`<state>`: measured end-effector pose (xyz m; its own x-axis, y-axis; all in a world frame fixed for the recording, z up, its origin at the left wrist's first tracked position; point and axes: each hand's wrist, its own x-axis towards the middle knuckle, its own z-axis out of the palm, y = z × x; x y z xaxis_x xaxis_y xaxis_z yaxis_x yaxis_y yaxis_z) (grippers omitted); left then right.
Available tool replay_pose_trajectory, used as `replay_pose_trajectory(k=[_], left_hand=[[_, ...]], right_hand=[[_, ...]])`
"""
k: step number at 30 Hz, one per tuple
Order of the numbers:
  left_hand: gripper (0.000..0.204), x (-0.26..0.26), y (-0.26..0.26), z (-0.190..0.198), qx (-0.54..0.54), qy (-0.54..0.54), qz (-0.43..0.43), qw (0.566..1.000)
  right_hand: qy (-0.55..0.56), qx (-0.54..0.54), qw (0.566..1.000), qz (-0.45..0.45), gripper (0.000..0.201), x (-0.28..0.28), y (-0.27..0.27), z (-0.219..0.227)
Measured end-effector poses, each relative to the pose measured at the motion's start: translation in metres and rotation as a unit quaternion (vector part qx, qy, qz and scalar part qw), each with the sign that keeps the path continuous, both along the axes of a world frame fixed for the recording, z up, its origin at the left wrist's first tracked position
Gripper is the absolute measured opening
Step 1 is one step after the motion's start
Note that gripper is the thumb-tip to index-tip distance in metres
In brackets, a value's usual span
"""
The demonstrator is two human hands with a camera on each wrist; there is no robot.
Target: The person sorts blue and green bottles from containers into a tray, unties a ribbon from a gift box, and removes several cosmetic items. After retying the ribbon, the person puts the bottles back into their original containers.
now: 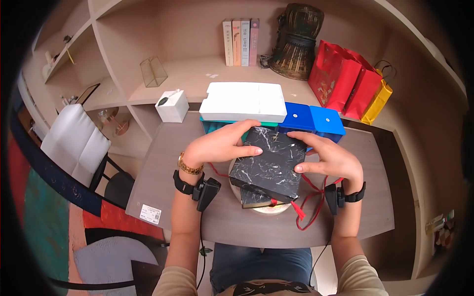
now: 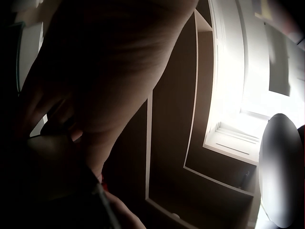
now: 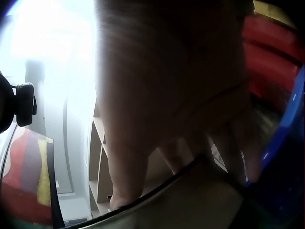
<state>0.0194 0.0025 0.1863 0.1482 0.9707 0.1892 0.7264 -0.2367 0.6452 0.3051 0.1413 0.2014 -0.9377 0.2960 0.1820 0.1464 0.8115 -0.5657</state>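
Both hands hold a black box with a white marble pattern (image 1: 269,163) between them in the head view. My left hand (image 1: 222,141) grips its left side, thumb on the top face. On the right side, my right hand (image 1: 328,157) has its thumb at the edge and fingers at the far corner. Beneath the held box is a second black marbled box (image 1: 253,198), on a round pale object (image 1: 272,210) mostly covered. A red tassel (image 1: 298,211) hangs at the near edge. In the wrist views, the left hand (image 2: 109,71) and right hand (image 3: 171,81) look dark against the box.
Behind the hands stand a white tray (image 1: 242,101) on a green box and two blue boxes (image 1: 328,121). A red cord (image 1: 316,217) lies on the table (image 1: 222,232) at right. Further back are a white cube (image 1: 172,108), books (image 1: 240,43) and red bags (image 1: 335,74).
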Motion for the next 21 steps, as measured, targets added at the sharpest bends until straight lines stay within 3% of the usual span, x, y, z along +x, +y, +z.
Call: replay_pose_trajectory(k=[2,5,8,11,18,21], left_hand=[[0.073,0.003,-0.004,0.007,-0.044,-0.011,0.005,0.999],[0.074,0.014,-0.012,0.021,-0.126,-0.032,0.084,0.988],[0.078,0.008,-0.005,0.005,-0.056,-0.01,0.071,0.996],[0.075,0.005,-0.002,0.0,-0.07,-0.002,0.059,0.996],[0.069,0.003,-0.001,-0.003,-0.06,-0.004,0.049,0.997],[0.067,0.002,-0.003,-0.002,-0.047,0.009,0.059,0.997]], right_hand=[[-0.002,-0.017,1.0,-0.015,0.085,0.001,0.0,0.0],[-0.021,-0.061,0.996,-0.056,0.082,-0.001,0.003,0.0],[-0.05,-0.09,0.991,-0.082,0.079,-0.003,0.015,-0.009],[-0.087,-0.149,0.982,-0.083,0.076,-0.007,0.015,-0.01],[-0.114,-0.077,0.988,-0.072,0.077,-0.006,0.008,-0.001],[-0.07,-0.035,0.995,-0.056,0.076,-0.002,0.016,-0.012]])
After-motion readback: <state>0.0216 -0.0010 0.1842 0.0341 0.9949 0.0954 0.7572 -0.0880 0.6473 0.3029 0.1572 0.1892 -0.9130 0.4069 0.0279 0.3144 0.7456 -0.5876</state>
